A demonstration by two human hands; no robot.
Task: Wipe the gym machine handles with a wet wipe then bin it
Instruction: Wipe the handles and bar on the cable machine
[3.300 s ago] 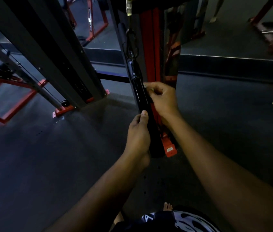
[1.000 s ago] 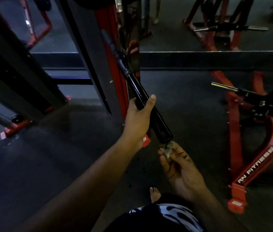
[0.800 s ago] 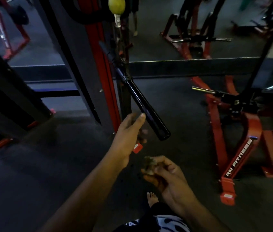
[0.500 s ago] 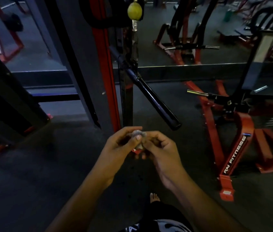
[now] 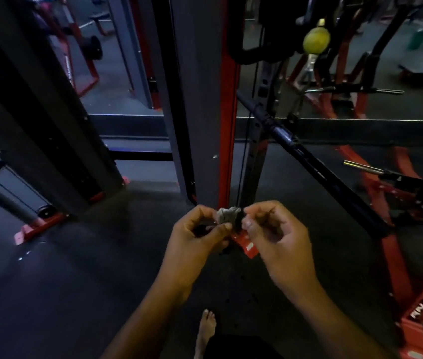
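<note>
Both hands sit together near the frame centre, above the floor (image 5: 49,294). Left hand (image 5: 194,237) and right hand (image 5: 275,234) each pinch the wipe (image 5: 227,215) between thumb and curled fingers; the wipe is bunched into a small grey wad between them. The handle (image 5: 316,172), a dark bar, hangs slanted to the right and just beyond the right hand; neither hand touches it.

Judged step: refolding or balling the wipe, between wiping and binning. Whether any handle is left to wipe cannot be told. No bin in view. Next move calls for either a fresh wipe face on a handle, or locating the bin.
</note>
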